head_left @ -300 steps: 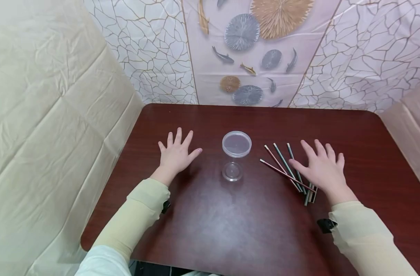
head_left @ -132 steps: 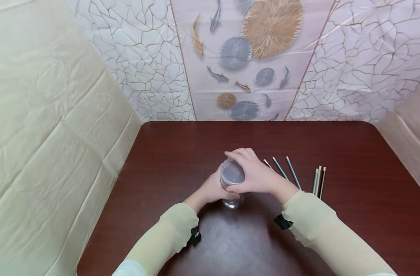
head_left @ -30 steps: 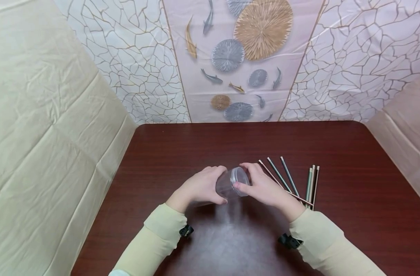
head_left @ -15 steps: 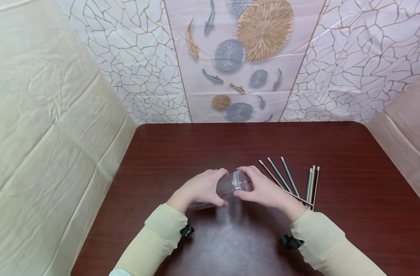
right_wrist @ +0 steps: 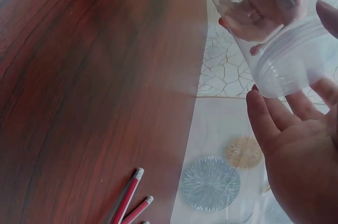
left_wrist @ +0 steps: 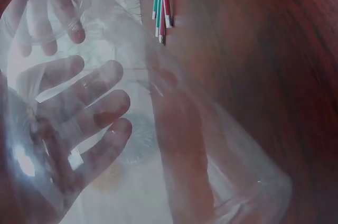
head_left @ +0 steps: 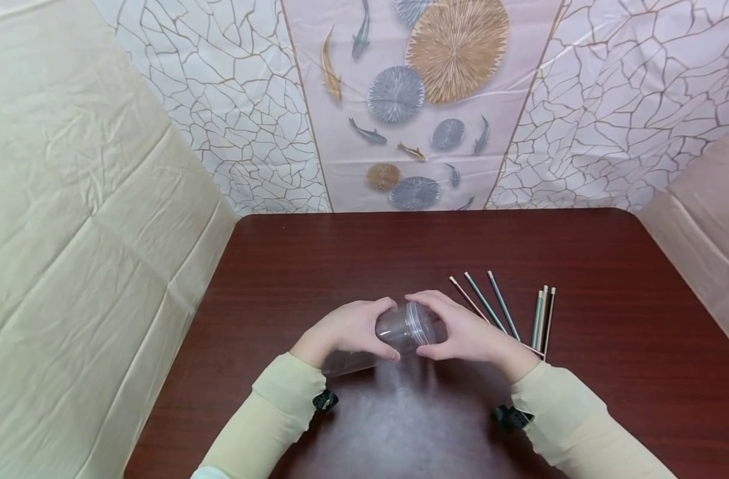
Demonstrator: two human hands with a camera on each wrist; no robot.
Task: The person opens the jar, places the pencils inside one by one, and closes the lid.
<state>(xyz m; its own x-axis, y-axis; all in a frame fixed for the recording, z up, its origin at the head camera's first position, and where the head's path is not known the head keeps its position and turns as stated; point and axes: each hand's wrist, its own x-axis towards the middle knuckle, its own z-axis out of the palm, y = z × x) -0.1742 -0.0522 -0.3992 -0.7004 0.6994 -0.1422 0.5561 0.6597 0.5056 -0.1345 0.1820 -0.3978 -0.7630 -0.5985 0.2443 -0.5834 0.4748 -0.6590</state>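
A clear plastic jar (head_left: 393, 329) is held tilted above the table, its ribbed screw lid (head_left: 420, 323) toward the right. My left hand (head_left: 352, 330) grips the jar's body near the lid, thumb in front. Around the lid curl the thumb and fingers of my right hand (head_left: 469, 332). In the left wrist view the see-through jar wall (left_wrist: 237, 150) fills much of the frame, with fingers showing through it. The right wrist view shows the lid (right_wrist: 288, 68) between thumb and fingertips. Nothing is visible inside the jar.
Several pencils (head_left: 499, 303) with pale eraser ends lie fanned on the dark red-brown table (head_left: 316, 259), right of the hands. Several more pencils (head_left: 541, 319) lie beside them, close to the right forearm. A patterned cloth (head_left: 394, 133) hangs behind the table's far edge.
The jar stood upright on the table; both hands, first spread flat, took hold of it and tipped it sideways. Lately the right hand has shifted and turned slightly at the lid.
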